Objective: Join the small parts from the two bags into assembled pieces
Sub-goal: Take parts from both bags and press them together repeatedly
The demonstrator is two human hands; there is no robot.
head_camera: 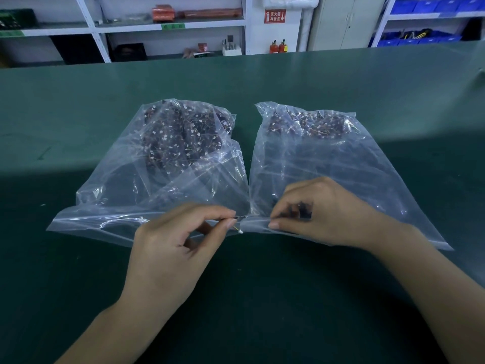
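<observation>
Two hands work just above the near bag mouths. My left hand (181, 232) pinches a thin wired part with a white connector (239, 230); my right hand (312, 214) pinches a small dark part (301, 210). I align both ends squarely before pressing. Beyond, the left bag (162, 158) and right bag (328, 153) lie on the green table (78, 106), stock bunched at their far ends.

both forearms bare, reaching in from the near edge and converging toward the middle. left hand (168, 248) palm turned inward, thumb and forefinger drawn together in a fine pinch at the tips, other fingers curled loosely beneath. right hand (317, 214) knuckles up, wrist bent inward, fingers curled under with the thumb tip pressed forward, small dark bits showing between the fingers. the two sets of fingertips sit just beside each other, nearly meeting.
</observation>
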